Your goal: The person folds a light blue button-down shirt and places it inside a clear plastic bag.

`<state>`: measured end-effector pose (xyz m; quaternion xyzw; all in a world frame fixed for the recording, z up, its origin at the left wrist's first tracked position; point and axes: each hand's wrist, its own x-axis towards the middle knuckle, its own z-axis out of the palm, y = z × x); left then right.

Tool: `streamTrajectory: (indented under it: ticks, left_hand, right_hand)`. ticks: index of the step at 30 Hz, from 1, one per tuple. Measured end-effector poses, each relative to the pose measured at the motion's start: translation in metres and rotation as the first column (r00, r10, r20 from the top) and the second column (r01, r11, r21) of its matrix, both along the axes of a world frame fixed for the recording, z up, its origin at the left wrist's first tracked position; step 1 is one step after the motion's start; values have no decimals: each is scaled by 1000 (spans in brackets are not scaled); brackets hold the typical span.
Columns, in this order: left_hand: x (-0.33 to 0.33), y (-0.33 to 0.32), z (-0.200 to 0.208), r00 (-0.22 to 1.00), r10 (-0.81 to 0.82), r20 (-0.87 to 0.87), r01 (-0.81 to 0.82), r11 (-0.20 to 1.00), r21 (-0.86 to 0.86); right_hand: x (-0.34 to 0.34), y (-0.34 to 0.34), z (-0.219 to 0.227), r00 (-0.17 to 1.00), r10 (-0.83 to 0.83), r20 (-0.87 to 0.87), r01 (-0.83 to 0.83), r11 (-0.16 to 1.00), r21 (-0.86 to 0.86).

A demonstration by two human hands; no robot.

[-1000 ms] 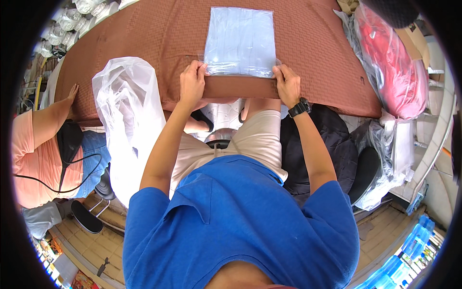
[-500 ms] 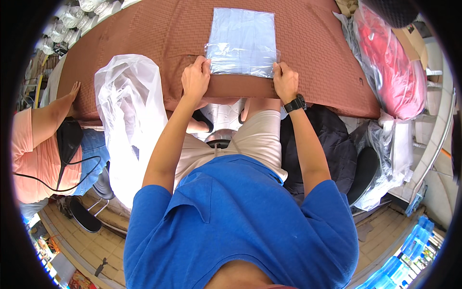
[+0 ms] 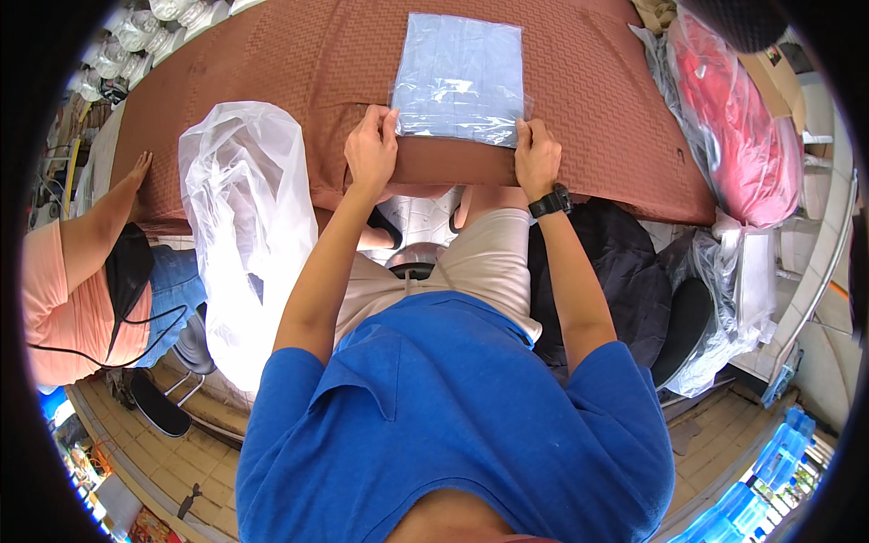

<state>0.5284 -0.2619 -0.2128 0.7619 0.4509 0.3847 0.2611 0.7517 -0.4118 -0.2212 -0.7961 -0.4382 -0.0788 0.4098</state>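
A flat, light blue folded cloth in a clear plastic bag [image 3: 460, 77] lies on the brown-covered table [image 3: 299, 77] in front of me. My left hand [image 3: 371, 149] pinches the bag's near left corner between thumb and fingers. At the near right corner, my right hand [image 3: 539, 152] grips the plastic in the same way, a black watch [image 3: 552, 200] on its wrist. Clear film reaches past the cloth at both sides and shines along the near part. The fingertips are partly hidden behind the hands.
Left of my arm stands a large translucent white plastic bag [image 3: 240, 172]. Another person's hand [image 3: 142, 167] rests on the table's left edge. To the right are a red bundle in clear plastic [image 3: 738, 136], a cardboard box [image 3: 777, 86] and a black bag [image 3: 602, 262].
The bagged cloth has shifted very slightly to the right, and its near plastic lies smoother. Both hands keep their hold on the corners.
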Motion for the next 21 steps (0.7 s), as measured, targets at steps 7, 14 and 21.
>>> streamTrajectory:
  ticks: [7, 14, 21]
  left_hand:
    - [9, 1, 2, 960, 66, -272, -40, 994, 99]
    - [12, 8, 1, 921, 106, -374, -63, 990, 125]
    - [6, 15, 15, 892, 146, -427, -143, 989, 39]
  right_hand:
    - [-4, 8, -10, 980, -171, 97, 180, 980, -87]
    - [-10, 13, -5, 962, -213, 172, 234, 966, -114]
    - [-6, 12, -1, 970, -242, 7, 241, 962, -127]
